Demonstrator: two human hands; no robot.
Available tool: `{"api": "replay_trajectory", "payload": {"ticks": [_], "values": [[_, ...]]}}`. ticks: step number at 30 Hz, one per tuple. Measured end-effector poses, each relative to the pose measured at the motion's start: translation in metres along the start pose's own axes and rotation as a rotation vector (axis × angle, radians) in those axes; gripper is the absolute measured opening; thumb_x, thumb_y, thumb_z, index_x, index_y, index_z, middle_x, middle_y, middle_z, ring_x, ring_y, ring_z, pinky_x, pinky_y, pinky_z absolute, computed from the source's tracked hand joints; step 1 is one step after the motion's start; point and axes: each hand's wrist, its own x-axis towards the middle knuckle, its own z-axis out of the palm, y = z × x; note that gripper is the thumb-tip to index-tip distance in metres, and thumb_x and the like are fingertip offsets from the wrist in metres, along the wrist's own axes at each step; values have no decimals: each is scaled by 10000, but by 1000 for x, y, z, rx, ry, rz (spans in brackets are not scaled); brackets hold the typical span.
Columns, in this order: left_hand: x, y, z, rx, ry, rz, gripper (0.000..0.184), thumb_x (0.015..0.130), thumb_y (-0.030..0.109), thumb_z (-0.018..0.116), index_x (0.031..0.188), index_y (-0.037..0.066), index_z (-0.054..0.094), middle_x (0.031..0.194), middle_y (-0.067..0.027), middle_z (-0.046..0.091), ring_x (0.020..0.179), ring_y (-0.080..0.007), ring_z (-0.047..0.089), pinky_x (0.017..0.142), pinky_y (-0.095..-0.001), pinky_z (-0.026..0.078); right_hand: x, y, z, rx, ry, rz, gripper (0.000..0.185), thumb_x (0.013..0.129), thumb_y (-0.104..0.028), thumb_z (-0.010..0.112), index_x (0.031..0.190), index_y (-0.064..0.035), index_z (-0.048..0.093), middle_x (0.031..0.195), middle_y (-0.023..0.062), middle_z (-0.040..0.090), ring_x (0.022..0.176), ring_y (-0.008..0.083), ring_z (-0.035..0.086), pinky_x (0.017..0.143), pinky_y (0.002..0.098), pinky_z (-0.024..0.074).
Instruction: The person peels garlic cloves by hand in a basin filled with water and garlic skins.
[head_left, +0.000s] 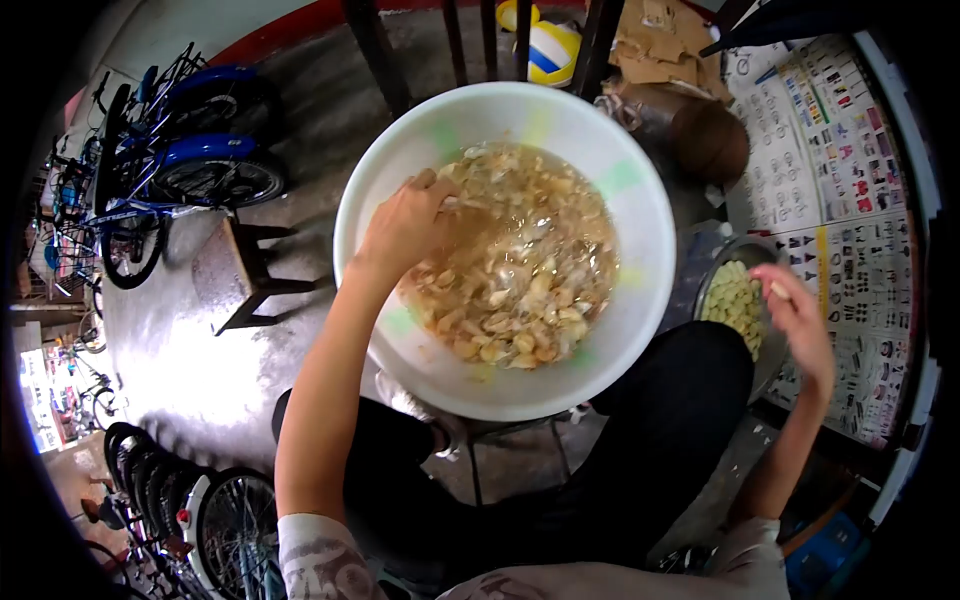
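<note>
1. Over the white basin (pixel 640 260), left hand (pixel 412 222) curls at soaking garlic cloves (pixel 535 315), grip unclear!
2. Right hand (pixel 797 312) pinches a pale clove (pixel 779 289) above the bowl (pixel 770 345) (kneeside, presumably for easy reach).

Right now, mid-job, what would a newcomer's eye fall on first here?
Probably the big white basin in the centre, its murky water crowded with pale bits, the left hand over its left side. Next, the bowl of pale green pieces to the right, with the right hand at its edge. Then the blue bicycles at upper left and the yellow, blue and white ball at the top.
</note>
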Motion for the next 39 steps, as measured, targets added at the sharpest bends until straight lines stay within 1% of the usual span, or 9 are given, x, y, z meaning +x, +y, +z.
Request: {"api": "replay_trajectory", "payload": {"ticks": [5, 11, 14, 16, 17, 20, 25, 31, 39], "values": [[29, 12, 39, -38, 105, 51, 534, 787, 276, 739, 1281, 184, 560, 1360, -101, 453, 1244, -361, 452, 983, -477, 451, -6, 169, 14, -448, 275, 249, 176, 920, -124, 589, 1006, 20, 643, 859, 245, 646, 840, 408, 637, 743, 414, 480], [50, 16, 72, 47, -74, 44, 595, 723, 218, 796, 1271, 175, 569, 1439, -102, 378, 1299, -327, 402, 1067, -474, 404, 2, 313, 45, -157, 266, 411, 316, 933, -242, 536, 861, 43, 651, 717, 109, 653, 693, 238, 621, 690, 347, 477], [58, -7, 82, -11, 46, 177, 492, 728, 136, 790, 1181, 113, 600, 1274, -130, 541, 1178, -247, 528, 957, -418, 478, 1, 332, 52, 163, 248, 323, 255, 936, -208, 533, 891, 24, 629, 689, 49, 612, 623, 179, 578, 632, 298, 467], [60, -16, 79, -584, -77, -198, 365, 764, 65, 749, 1098, 61, 602, 996, -111, 649, 921, -176, 629, 759, -340, 522, 0, 312, 50, 171, 237, 298, 241, 942, -210, 537, 915, 15, 618, 694, 30, 600, 602, 144, 549, 598, 274, 444], [61, -31, 95, -661, 213, 12, 286, 825, 48, 709, 1085, 49, 591, 799, -82, 636, 660, -139, 608, 590, -279, 486, 2, 296, 48, 180, 223, 264, 228, 948, -213, 541, 939, 6, 607, 699, 12, 588, 581, 108, 519, 565, 250, 421], [54, -19, 57, -897, 19, -384, 241, 879, 93, 689, 1092, 53, 585, 837, -78, 636, 632, -114, 585, 551, -260, 472, 1, 246, 55, 132, 351, 345, 289, 959, -261, 551, 852, 3, 601, 664, -6, 555, 558, 78, 469, 514, 260, 364], [56, -17, 46, -642, 6, -323, 301, 900, 235, 684, 1106, 45, 572, 872, -81, 647, 707, -134, 623, 568, -319, 480, 4, 259, 48, -115, 389, 341, 450, 963, -353, 573, 673, -12, 531, 585, -28, 438, 559, 65, 394, 507, 278, 311], [51, -13, 31, -1391, -209, -645, 444, 974, 461, 509, 1225, 97, 546, 872, -65, 651, 722, -115, 607, 515, -268, 424, -6, 275, 47, -71, 402, 354, 503, 899, -339, 688, 577, -29, 458, 533, -39, 366, 529, 61, 341, 483, 278, 280], [49, -18, 43, -844, -134, -388, 485, 844, 143, 743, 1291, 88, 562, 922, -129, 676, 829, -156, 661, 651, -300, 512, -11, 279, 51, -106, 335, 363, 370, 883, -281, 701, 667, 12, 637, 516, -9, 441, 507, 96, 412, 486, 301, 317]]}}
